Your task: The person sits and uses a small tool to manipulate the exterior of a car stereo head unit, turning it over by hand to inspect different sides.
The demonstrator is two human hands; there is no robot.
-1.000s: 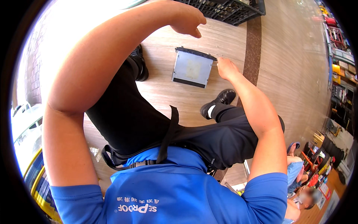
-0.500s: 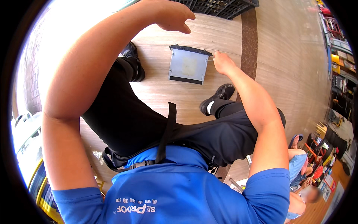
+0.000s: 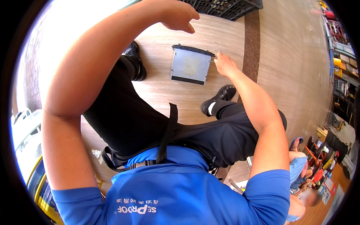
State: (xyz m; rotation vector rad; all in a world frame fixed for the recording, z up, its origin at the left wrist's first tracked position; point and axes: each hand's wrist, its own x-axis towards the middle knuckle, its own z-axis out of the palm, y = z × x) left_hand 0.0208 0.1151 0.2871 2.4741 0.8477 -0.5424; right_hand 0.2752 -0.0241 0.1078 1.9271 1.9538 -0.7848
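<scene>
A silver box-shaped electronic unit [image 3: 190, 66] with a black front panel lies on the tiled floor between my feet, the panel toward the top of the view. My left hand [image 3: 180, 18] hangs above and beyond it, near the black crate in the picture, thumb and fingers apart with nothing visible in them. My right hand [image 3: 224, 63] is closed at the unit's right front corner, pinching a thin metal rod that sticks out there. My black shoes [image 3: 227, 92] stand either side of the unit.
A black plastic crate [image 3: 225, 8] sits at the top. A dark brown tile strip [image 3: 251, 41] runs down the right of the unit. Shelves of tools and parts [image 3: 341, 60] line the far right. Another person [image 3: 296, 165] sits at lower right beside clutter; yellow-and-blue items [image 3: 45, 187] are at lower left.
Compared with a second ago, my left hand is a little higher and further left. The whole view has shifted slightly; my right hand stays at the unit's corner.
</scene>
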